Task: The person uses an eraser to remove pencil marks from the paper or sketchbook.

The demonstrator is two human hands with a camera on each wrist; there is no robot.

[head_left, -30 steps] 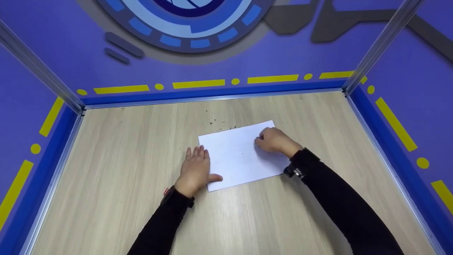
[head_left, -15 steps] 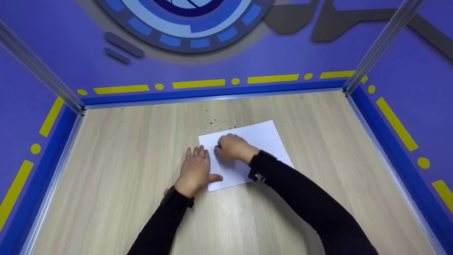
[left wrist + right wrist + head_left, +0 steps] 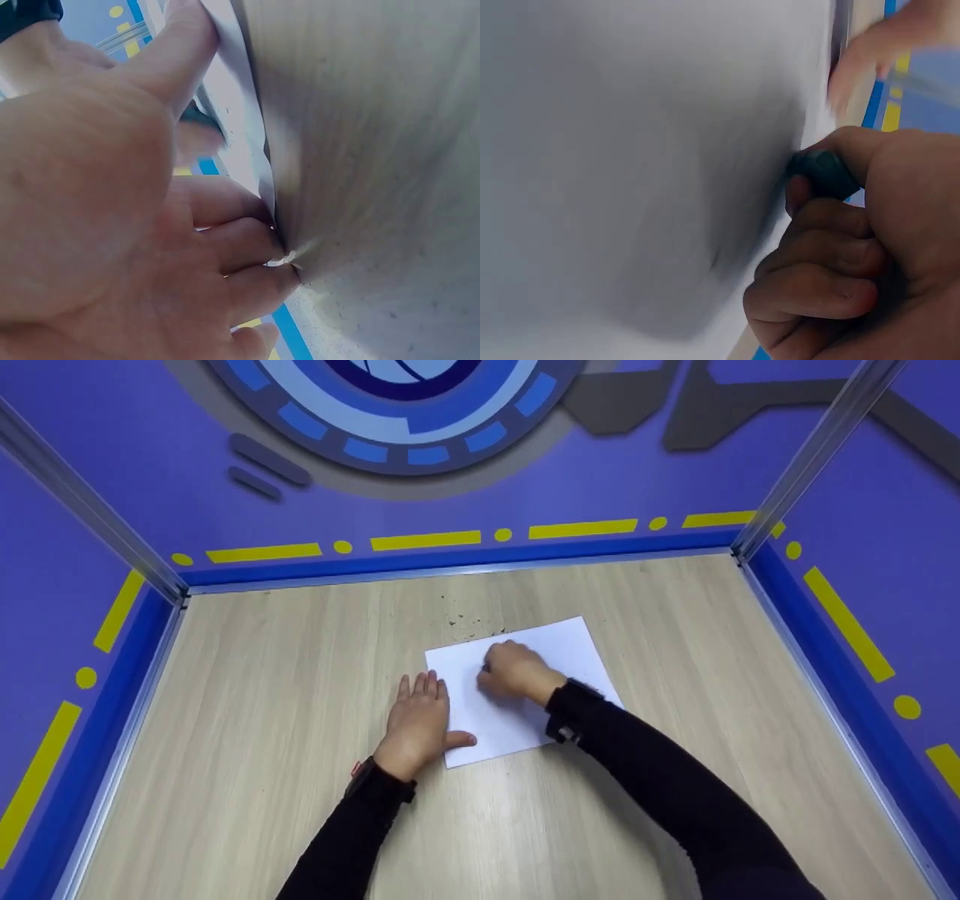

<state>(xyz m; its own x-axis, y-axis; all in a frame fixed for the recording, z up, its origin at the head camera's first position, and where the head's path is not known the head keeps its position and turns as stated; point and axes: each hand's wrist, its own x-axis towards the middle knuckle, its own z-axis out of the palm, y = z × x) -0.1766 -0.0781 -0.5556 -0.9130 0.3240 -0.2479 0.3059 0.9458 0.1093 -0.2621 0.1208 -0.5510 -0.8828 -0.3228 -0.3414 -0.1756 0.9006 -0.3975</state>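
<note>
A white sheet of paper [image 3: 559, 649] lies on the wooden table, slightly turned. My left hand [image 3: 416, 727] rests flat at its left edge, fingers straight and thumb spread onto the sheet. In the left wrist view, the fingertips [image 3: 259, 244] touch the table beside the paper edge. Over the left half of the sheet, my right hand [image 3: 514, 671] pinches a small dark green eraser [image 3: 829, 174] between thumb and forefinger, its end against the paper. The other fingers are curled into the palm. A short dark mark or crumb [image 3: 715, 259] shows on the paper.
Several dark crumbs [image 3: 452, 622] are scattered on the table [image 3: 300, 675] just behind the paper. Blue-purple panels [image 3: 420, 521] with metal edging wall off the back and both sides.
My right hand has swept left across the paper with the eraser, then come back slightly right. The left hand has stayed in place on the paper's edge.
</note>
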